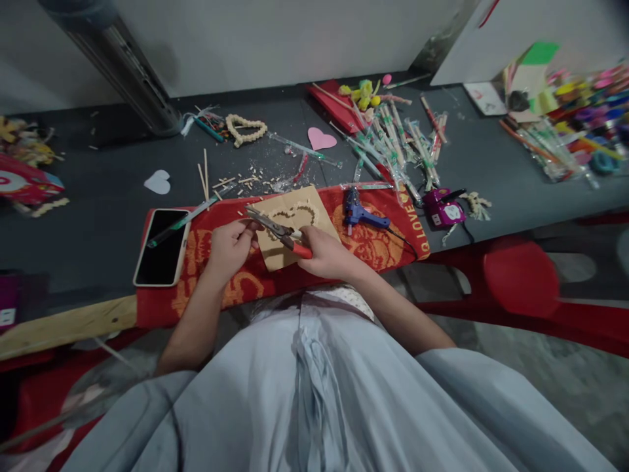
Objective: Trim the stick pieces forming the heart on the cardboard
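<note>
My right hand (327,254) grips a pair of pliers (279,229) with red handles, the jaws pointing up and left. My left hand (230,248) is closed near the jaws, its fingertips pinched together; whatever they hold is too small to make out. Below the pliers lies a square of brown cardboard (276,258), with a pale heart outline (314,212) of short pieces on it, partly hidden by the pliers. The cardboard rests on a red and orange towel (236,288). Short bits of cut stick (250,178) are scattered just beyond the towel.
A phone (160,259) lies at left, with a green-tipped packet across it. A blue glue gun (366,217) is on the towel's right. Farther back are a finished-looking heart frame (246,131), a pink paper heart (322,139), wrapped sticks (393,134) and a purple box (443,208).
</note>
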Tool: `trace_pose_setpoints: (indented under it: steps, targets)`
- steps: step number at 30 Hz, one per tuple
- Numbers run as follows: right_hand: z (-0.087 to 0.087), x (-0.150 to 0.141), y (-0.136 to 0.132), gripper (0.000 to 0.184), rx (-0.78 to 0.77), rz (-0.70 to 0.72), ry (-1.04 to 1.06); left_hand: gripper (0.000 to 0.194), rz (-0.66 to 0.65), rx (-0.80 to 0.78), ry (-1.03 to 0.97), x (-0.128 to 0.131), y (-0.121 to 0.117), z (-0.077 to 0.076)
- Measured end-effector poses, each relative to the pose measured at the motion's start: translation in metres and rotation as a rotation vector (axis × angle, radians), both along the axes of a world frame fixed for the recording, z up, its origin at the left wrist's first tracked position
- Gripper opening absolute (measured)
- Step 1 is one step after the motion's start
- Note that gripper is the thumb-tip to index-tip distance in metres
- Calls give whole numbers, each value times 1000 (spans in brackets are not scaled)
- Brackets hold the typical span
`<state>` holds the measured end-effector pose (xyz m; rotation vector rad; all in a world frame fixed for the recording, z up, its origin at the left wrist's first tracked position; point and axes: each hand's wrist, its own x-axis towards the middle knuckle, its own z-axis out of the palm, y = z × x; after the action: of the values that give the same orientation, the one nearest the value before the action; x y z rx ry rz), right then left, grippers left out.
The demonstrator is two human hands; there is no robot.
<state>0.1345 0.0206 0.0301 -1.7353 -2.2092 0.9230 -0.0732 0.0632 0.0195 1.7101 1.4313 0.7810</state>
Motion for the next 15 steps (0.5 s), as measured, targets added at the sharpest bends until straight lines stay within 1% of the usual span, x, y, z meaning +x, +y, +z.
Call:
trace_pose_setpoints:
  steps: [2, 4, 7, 9, 11, 15]
  targets:
    - [-1, 3, 1, 38, 44, 40, 34, 29, -14, -76, -113, -1, -1, 1]
    - [0, 7, 3, 43, 65, 76, 61, 29, -21, -190, -241, -2, -2, 3]
    - [2, 11, 4, 47, 56, 114, 80, 26, -23, -356, -395, -2, -4, 6]
    - [4, 12, 4, 49, 51, 127, 77, 23, -30, -428, -454, -1, -4, 8]
    - [6, 10, 4, 46, 56, 126, 61, 21, -30, -464, -480, 0, -3, 11]
    - [10, 3, 1, 30, 56, 58, -42, 20, 8, -491, -496, 3, -3, 14]
